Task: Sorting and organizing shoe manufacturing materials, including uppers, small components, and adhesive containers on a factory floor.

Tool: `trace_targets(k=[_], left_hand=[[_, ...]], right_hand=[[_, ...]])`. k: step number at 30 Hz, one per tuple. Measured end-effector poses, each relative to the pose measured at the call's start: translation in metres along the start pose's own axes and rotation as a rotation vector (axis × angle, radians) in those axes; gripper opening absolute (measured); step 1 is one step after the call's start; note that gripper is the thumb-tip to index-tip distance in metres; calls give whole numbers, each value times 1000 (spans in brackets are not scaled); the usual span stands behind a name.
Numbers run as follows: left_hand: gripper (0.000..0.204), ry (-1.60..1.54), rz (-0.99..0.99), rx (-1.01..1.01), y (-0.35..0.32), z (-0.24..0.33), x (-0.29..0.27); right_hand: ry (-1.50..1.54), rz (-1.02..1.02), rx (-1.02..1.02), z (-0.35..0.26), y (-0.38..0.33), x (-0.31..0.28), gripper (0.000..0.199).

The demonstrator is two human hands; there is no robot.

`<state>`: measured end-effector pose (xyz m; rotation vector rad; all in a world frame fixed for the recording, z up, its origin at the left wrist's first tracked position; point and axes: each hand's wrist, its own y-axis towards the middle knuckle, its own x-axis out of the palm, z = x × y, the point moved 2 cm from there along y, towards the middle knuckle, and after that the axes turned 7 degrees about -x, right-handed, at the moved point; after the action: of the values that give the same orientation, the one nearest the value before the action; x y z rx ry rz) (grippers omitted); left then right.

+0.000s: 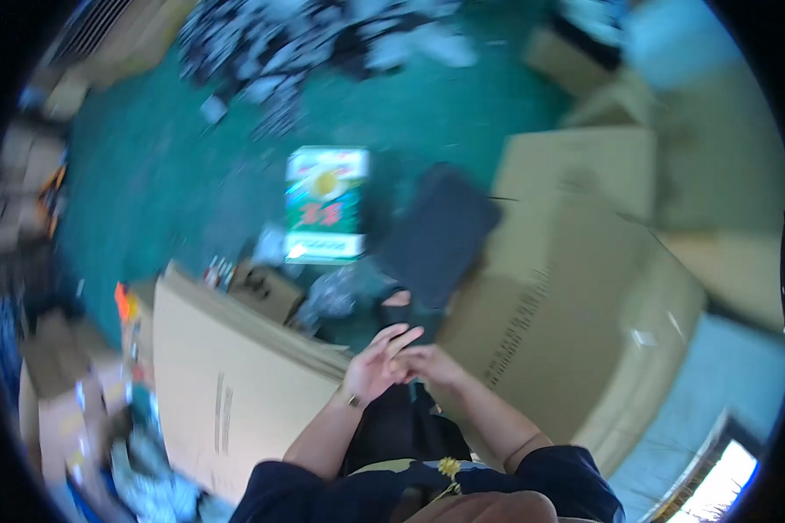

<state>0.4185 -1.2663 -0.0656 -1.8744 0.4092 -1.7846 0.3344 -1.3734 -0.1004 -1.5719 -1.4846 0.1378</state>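
Note:
In front of my waist, my left hand (376,363) and my right hand (433,363) meet. The fingers of my left hand are stretched out and apart. My right hand is closed, its fingertips pressed against the left hand's fingers; anything small between them is too blurred to make out. Left of my hands leans a stack of flat cardboard sheets (244,397). Close by on the right lies a large brown cardboard carton (576,296) with dark printing. Neither hand touches the cardboard.
Ahead on the green floor (166,192) stand a green and white box (325,206) and a dark grey flat piece (445,231). Crumpled clear plastic (331,292) lies beside a small open carton (266,292). A heap of grey and black scraps (314,44) spreads farther off.

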Motion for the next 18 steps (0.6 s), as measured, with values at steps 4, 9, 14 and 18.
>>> trace_targets(k=[4, 9, 14, 18], left_hand=[[50, 108, -295, -292, -41, -93, 33], [41, 190, -333, -627, -78, -208, 83], [25, 1098, -148, -752, -98, -298, 110], [25, 1819, -287, -856, -113, -329, 90]], right_hand=[[55, 135, -249, 18, -153, 17, 24], [44, 655, -504, 99, -313, 29, 20], [-136, 1366, -686, 173, -484, 42, 9], [85, 1965, -811, 262, -618, 44, 8]])
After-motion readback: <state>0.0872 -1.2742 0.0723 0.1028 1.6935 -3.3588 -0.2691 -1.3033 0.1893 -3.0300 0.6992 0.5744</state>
